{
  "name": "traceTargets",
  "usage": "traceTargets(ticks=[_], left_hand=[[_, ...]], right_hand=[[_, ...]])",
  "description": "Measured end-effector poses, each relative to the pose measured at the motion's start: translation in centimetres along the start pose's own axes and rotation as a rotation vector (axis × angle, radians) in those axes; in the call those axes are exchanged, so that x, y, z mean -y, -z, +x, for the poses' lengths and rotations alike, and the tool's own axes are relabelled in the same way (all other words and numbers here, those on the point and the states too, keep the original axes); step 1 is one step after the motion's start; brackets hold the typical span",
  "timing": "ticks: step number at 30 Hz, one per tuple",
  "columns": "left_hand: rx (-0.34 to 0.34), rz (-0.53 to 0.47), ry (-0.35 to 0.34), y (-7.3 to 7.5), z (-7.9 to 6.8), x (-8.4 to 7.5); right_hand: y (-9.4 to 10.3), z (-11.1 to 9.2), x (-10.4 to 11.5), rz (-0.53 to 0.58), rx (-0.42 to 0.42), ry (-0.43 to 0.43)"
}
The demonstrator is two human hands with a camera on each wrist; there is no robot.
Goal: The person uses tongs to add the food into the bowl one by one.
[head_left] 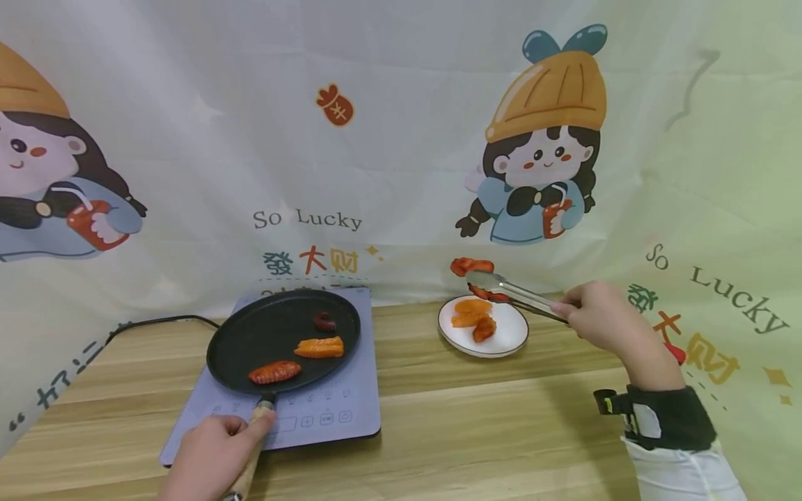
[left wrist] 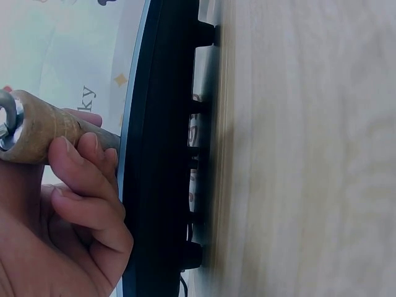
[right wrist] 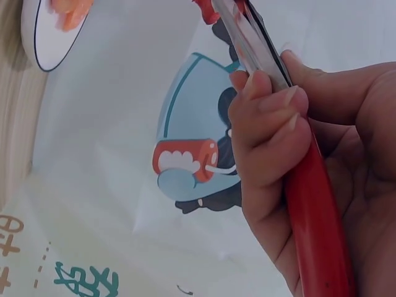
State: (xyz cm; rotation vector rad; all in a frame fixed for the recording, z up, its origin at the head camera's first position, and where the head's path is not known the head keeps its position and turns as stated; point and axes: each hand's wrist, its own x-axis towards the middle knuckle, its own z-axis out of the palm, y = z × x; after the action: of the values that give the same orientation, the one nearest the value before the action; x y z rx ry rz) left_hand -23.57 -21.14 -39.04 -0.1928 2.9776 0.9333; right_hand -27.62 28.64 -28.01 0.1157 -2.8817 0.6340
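Note:
My left hand point(head_left: 216, 452) holds the wooden handle point(left wrist: 43, 130) of a round black frying pan point(head_left: 250, 341), its fingers curled in the left wrist view. In the pan lie a reddish ridged piece like a chicken wing point(head_left: 276, 372), an orange ridged piece point(head_left: 319, 347) and a small dark curled piece point(head_left: 324, 321). My right hand point(head_left: 601, 316) grips metal tongs point(head_left: 523, 295) with red handles point(right wrist: 318, 216). At the tong tips, reddish food point(head_left: 464, 266) is held above a white plate point(head_left: 510, 341). Orange pieces point(head_left: 470, 313) and a red-brown piece point(head_left: 484, 329) lie on the plate.
Beneath the pan is a flat induction cooker point(head_left: 357, 410) with touch buttons, its black cord point(head_left: 163, 319) running left. Both cooker and plate stand on a wood-grain table point(head_left: 438, 431). A printed cloth point(head_left: 401, 139) hangs behind and at the sides.

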Motion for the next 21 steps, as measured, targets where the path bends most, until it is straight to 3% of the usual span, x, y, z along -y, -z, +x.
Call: traceTargets(ticks=[21], left_hand=[[0.009, -0.001, -0.020, 0.2, -0.1, -0.1]], right_hand=[[-1.7, 0.1, 3.2, 0.079, 0.048, 0.045]])
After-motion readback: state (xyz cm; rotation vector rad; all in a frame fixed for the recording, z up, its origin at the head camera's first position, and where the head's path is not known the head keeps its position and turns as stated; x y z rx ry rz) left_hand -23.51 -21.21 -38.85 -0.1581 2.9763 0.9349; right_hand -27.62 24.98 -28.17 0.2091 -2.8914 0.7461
